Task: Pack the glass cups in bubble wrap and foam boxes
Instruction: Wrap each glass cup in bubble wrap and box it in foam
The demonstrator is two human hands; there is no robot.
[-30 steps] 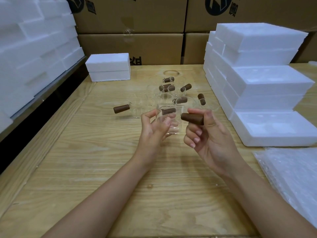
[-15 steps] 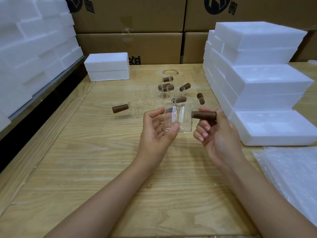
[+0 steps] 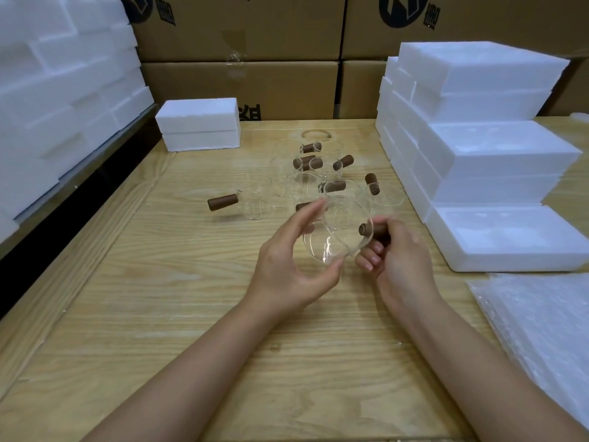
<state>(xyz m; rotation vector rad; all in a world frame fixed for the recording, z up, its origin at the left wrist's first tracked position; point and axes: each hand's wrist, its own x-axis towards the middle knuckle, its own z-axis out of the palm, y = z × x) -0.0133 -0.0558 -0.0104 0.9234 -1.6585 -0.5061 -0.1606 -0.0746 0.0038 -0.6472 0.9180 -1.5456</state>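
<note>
Right now we hold one glass cup (image 3: 338,240) in the air above the table (image 3: 159,298), tipped on its side, just in front of the other cups (image 3: 296,183) standing in a loose cluster. Our right hand (image 3: 398,260) is curled round the brown handle (image 3: 371,230). Our left hand (image 3: 287,269) spans the clear body, thumb under one edge and fingers over the other, a wide and light hold rather than a firm one.

We judge the main risk to be a slip. The glass is smooth, and the left hand touches it only at the fingertips, so a careless turn could leave all the weight on the handle. If the joint between handle and glass takes a twist, it may strain or crack.

The cluster behind is near enough that a swing of the cup could knock a neighbour over.

Wrapping has not begun. The bubble wrap (image 3: 541,330) lies well to our right, below the open foam box (image 3: 510,260), so the cup must cross bare wood unprotected, and a drop there would likely break it.
</note>
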